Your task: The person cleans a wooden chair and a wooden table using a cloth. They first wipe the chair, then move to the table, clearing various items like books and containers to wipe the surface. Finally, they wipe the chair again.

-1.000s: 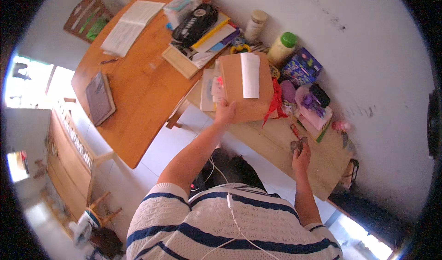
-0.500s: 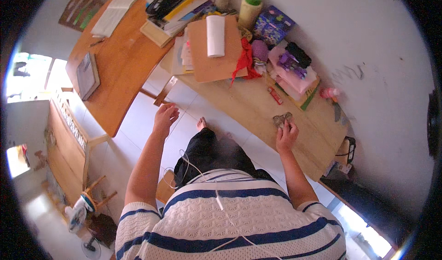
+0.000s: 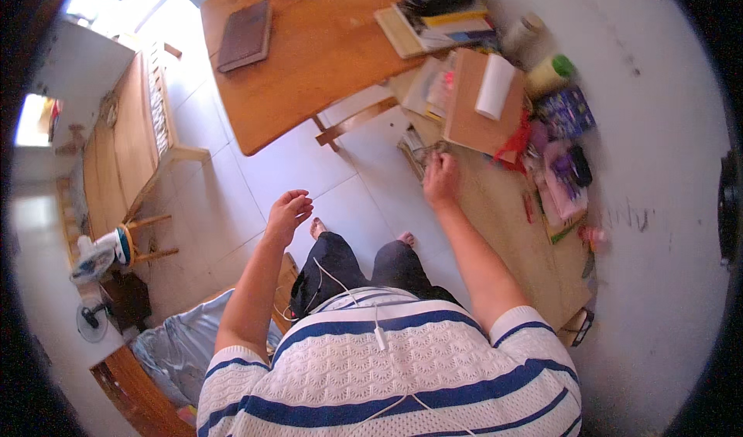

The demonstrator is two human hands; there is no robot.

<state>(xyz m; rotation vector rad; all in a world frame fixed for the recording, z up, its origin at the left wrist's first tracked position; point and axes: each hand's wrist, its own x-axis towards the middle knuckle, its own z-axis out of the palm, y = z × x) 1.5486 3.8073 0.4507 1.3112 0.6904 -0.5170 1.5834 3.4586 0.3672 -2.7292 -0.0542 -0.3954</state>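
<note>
My right hand [image 3: 441, 180] is closed on a crumpled grey-brown cloth [image 3: 434, 150] at the left end of the pale wooden desk [image 3: 503, 228]. The hand partly covers the cloth, which is blurred. Just beyond it is a brown board [image 3: 467, 104] with a white roll [image 3: 494, 89] on it. My left hand [image 3: 290, 212] hangs over the tiled floor, its fingers loosely bent and apart, with nothing visible in them.
An orange-brown table [image 3: 325, 42] at the far left carries a brown book [image 3: 246, 36]. Along the wall are a green-lidded jar [image 3: 548, 77], red fabric [image 3: 520, 140] and pink cloth [image 3: 563, 185]. A wooden bench [image 3: 124, 143] and a fan [image 3: 97, 259] stand left.
My view has turned toward the left. My right hand has carried the cloth from the desk's right part to its left end, near the brown board. My left hand stays over the floor.
</note>
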